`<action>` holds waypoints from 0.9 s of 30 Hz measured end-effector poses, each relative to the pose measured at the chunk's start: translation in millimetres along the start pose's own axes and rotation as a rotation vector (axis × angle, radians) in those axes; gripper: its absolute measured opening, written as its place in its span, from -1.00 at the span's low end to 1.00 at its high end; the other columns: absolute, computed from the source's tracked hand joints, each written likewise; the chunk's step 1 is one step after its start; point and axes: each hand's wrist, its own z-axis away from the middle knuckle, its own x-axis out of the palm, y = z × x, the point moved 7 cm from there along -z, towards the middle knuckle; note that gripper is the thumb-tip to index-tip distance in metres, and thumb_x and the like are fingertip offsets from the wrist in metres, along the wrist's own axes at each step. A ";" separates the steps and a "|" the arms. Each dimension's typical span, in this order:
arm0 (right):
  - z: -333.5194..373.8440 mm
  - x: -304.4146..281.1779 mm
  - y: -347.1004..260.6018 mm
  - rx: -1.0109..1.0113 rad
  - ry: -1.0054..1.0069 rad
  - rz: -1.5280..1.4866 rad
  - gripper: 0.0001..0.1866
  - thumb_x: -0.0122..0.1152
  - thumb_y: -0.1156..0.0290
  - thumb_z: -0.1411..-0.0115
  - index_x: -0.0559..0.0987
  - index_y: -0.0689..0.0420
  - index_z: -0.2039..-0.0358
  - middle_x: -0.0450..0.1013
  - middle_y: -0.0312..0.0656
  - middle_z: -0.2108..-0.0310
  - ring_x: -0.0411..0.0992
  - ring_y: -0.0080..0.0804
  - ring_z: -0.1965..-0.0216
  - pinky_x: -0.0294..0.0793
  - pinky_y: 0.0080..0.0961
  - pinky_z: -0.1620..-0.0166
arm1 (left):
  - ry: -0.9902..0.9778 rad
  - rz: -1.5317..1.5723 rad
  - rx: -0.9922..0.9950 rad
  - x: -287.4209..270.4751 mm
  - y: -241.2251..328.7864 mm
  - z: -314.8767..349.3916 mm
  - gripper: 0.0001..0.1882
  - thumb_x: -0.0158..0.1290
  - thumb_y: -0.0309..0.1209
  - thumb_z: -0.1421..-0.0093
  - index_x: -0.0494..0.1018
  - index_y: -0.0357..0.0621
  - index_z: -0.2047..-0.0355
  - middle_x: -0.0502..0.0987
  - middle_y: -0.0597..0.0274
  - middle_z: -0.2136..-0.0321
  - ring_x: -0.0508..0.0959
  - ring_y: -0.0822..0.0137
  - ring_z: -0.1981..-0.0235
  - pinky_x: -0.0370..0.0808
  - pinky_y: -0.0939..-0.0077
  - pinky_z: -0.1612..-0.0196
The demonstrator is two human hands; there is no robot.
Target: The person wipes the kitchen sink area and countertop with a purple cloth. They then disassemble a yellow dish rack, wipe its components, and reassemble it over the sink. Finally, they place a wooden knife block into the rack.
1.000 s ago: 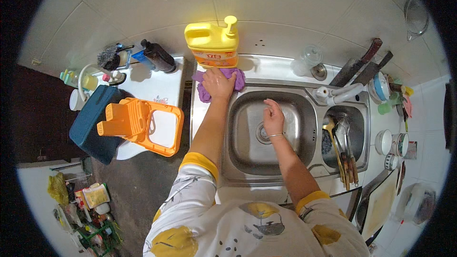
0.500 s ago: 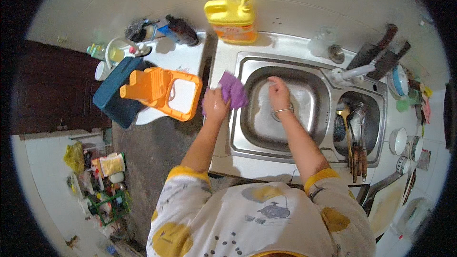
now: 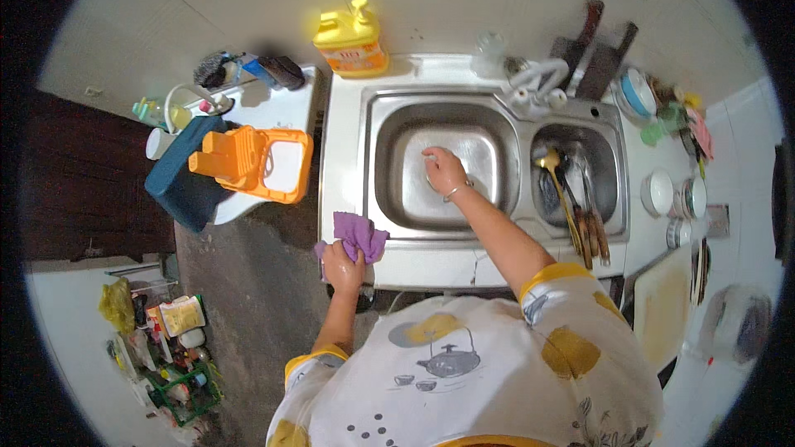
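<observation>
My left hand grips a purple cloth, pressed on the white countertop at its near left corner, in front of the steel sink. The cloth is bunched, with part of it spread ahead of the fingers. Over the large sink basin hangs my right hand, a bracelet at its wrist. Its fingers are curled in, and nothing shows in them.
The small basin at right holds several long-handled utensils. A white tap and knives stand behind. A yellow jug is at the back. Left, across a gap, sits an orange plastic frame. White bowls stand right.
My left hand has drawn the purple cloth nearer, from beside the sink's left edge to the counter's near left corner. My right hand stays over the large basin. The view has shifted right.
</observation>
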 end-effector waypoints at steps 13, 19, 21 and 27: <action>132.4 18.1 -32.2 -0.251 -0.249 0.072 -0.55 0.16 0.31 -0.12 0.43 0.09 -0.05 0.43 -0.09 0.02 0.41 -0.14 0.05 0.40 -0.32 0.00 | -0.547 0.894 -0.088 41.1 70.7 -9.0 -0.39 -0.04 0.10 -0.21 0.49 -0.36 0.34 0.53 -0.03 0.38 0.49 0.21 0.33 0.42 0.29 0.23; 163.5 25.3 -17.0 0.085 -0.286 0.236 -0.70 0.06 0.42 -0.07 0.54 0.19 0.16 0.48 0.08 0.19 0.44 0.04 0.15 0.41 -0.21 0.06 | -0.882 1.107 -0.005 43.7 100.2 -28.5 -0.27 -0.14 0.18 -0.23 0.48 -0.39 0.16 0.53 -0.02 0.23 0.47 0.29 0.21 0.39 0.43 0.06; 167.3 -7.4 -7.5 0.188 -0.165 0.113 -0.72 0.05 0.39 -0.06 0.56 0.21 0.23 0.50 0.10 0.28 0.46 0.05 0.23 0.42 -0.22 0.11 | -0.771 0.877 0.267 -6.5 125.2 -31.3 -0.36 0.07 0.03 -0.17 0.43 -0.39 0.06 0.52 -0.06 0.17 0.48 0.24 0.13 0.41 0.40 0.04; 187.1 -112.2 -23.5 -0.035 0.073 0.425 -0.66 0.15 0.37 0.00 0.51 0.14 0.17 0.43 0.01 0.14 0.36 -0.03 0.05 0.35 -0.23 -0.02 | -0.745 0.521 0.815 -8.5 144.3 6.2 -0.26 0.28 -0.32 0.04 0.25 0.01 -0.17 0.33 -0.05 -0.07 0.38 0.04 -0.05 0.32 0.26 -0.11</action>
